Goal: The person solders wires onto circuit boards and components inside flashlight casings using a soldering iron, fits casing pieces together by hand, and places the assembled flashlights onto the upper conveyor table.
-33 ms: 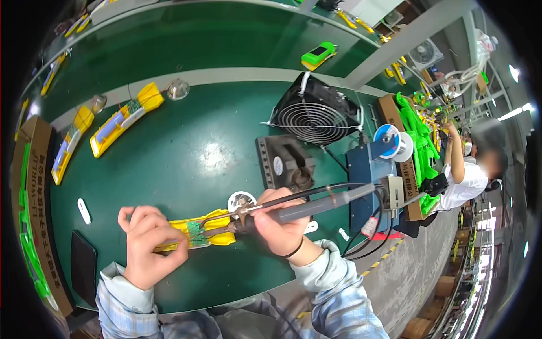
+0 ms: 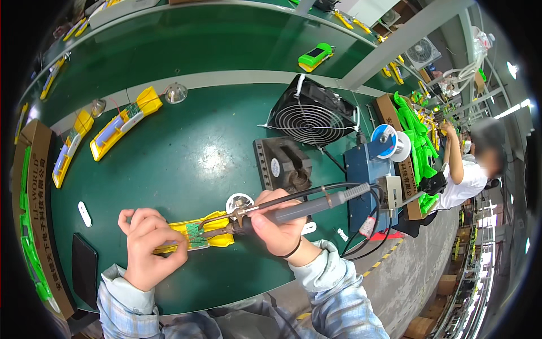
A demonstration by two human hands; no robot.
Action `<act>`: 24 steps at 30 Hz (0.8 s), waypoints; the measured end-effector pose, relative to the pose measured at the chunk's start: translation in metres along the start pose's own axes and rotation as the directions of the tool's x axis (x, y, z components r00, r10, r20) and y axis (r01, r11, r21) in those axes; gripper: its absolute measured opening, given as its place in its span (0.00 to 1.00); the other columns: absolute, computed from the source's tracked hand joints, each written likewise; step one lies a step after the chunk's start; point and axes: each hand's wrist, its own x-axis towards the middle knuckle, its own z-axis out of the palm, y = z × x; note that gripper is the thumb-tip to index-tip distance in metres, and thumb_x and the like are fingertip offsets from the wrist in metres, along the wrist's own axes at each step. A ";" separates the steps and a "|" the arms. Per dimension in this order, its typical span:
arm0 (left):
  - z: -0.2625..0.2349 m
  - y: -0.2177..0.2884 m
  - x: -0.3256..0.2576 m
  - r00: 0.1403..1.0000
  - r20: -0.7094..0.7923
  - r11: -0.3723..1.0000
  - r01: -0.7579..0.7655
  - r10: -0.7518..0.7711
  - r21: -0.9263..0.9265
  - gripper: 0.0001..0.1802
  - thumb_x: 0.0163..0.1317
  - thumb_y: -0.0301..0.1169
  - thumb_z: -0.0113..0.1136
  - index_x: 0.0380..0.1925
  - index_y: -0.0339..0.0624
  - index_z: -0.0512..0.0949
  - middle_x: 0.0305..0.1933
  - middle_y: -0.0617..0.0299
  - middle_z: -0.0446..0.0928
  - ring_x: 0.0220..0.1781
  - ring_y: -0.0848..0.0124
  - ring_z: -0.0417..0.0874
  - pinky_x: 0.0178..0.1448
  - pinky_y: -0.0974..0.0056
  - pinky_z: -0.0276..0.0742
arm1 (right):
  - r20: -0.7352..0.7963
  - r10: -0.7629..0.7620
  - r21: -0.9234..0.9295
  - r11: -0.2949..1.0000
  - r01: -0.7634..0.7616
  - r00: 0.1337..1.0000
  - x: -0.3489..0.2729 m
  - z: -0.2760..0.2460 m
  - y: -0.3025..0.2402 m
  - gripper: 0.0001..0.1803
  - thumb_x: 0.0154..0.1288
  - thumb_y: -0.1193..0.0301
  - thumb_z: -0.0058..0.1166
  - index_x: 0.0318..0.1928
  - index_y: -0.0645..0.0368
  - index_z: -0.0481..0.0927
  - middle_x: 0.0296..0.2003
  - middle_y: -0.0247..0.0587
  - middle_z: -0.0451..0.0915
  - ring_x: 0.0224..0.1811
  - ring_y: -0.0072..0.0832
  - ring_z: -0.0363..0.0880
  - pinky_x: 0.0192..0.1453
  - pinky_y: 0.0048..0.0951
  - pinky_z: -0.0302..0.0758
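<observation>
My right hand (image 2: 278,233) grips a grey soldering iron (image 2: 309,209) with a thin metal tube fixed alongside it. Its tip reaches left onto a small green circuit board (image 2: 196,236), which sits in a yellow plastic housing (image 2: 221,239). My left hand (image 2: 148,244) is closed on the left end of that housing, thumb and forefinger pinched together; the fingers hide this end. Just beyond the iron lies a round silver reflector (image 2: 239,201), partly covered by my right hand.
Two yellow housings (image 2: 106,148) with batteries lie at the far left. A dark phone (image 2: 84,270) and a white oval piece (image 2: 84,214) lie beside my left hand. A black iron stand (image 2: 271,166), fan (image 2: 311,120), blue solder station (image 2: 357,169) and box of green parts (image 2: 416,148) stand rightward.
The whole view has shifted very slightly. Both hands, the soldering iron and the yellow housing keep their places relative to each other.
</observation>
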 end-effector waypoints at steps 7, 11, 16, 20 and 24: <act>0.004 0.006 0.002 1.000 0.008 1.000 -0.007 0.007 -0.013 0.06 0.27 0.27 0.59 0.10 0.48 0.72 0.16 0.70 0.64 0.30 0.72 0.67 0.45 0.60 0.47 | 0.081 0.045 -0.058 0.998 -0.040 0.996 -0.002 -0.012 -0.002 0.03 0.47 0.82 0.47 0.26 0.65 0.70 0.25 0.39 0.69 0.25 0.24 0.66 0.26 0.23 0.63; 0.003 0.005 0.003 1.000 0.012 1.000 -0.007 0.007 -0.008 0.06 0.27 0.27 0.59 0.10 0.48 0.72 0.16 0.70 0.64 0.30 0.72 0.67 0.46 0.59 0.47 | 0.080 0.070 -0.053 0.996 -0.066 0.994 0.000 -0.012 -0.003 0.03 0.47 0.82 0.47 0.27 0.65 0.70 0.24 0.38 0.69 0.24 0.23 0.65 0.26 0.22 0.62; 0.002 0.005 0.003 1.000 0.017 1.000 -0.005 0.005 -0.016 0.06 0.28 0.27 0.59 0.10 0.48 0.72 0.16 0.69 0.64 0.30 0.72 0.67 0.46 0.60 0.47 | 0.089 0.067 -0.059 0.996 -0.062 0.994 0.000 -0.011 -0.002 0.04 0.47 0.83 0.46 0.27 0.65 0.70 0.25 0.38 0.68 0.24 0.23 0.65 0.26 0.22 0.62; 0.003 0.003 0.003 1.000 0.023 1.000 -0.020 0.021 -0.018 0.06 0.28 0.27 0.59 0.10 0.48 0.72 0.17 0.69 0.64 0.30 0.72 0.67 0.46 0.60 0.47 | 0.089 0.072 -0.057 0.996 -0.067 0.993 0.000 -0.011 -0.001 0.04 0.48 0.82 0.46 0.27 0.65 0.69 0.25 0.38 0.68 0.24 0.22 0.64 0.26 0.22 0.62; 0.001 0.004 0.003 0.999 0.025 0.999 -0.031 0.032 -0.018 0.06 0.28 0.27 0.59 0.11 0.47 0.73 0.17 0.69 0.64 0.30 0.72 0.67 0.45 0.60 0.48 | 0.090 0.075 -0.052 0.996 -0.070 0.993 0.001 -0.011 -0.001 0.04 0.48 0.82 0.47 0.27 0.64 0.69 0.25 0.38 0.68 0.24 0.22 0.64 0.26 0.21 0.62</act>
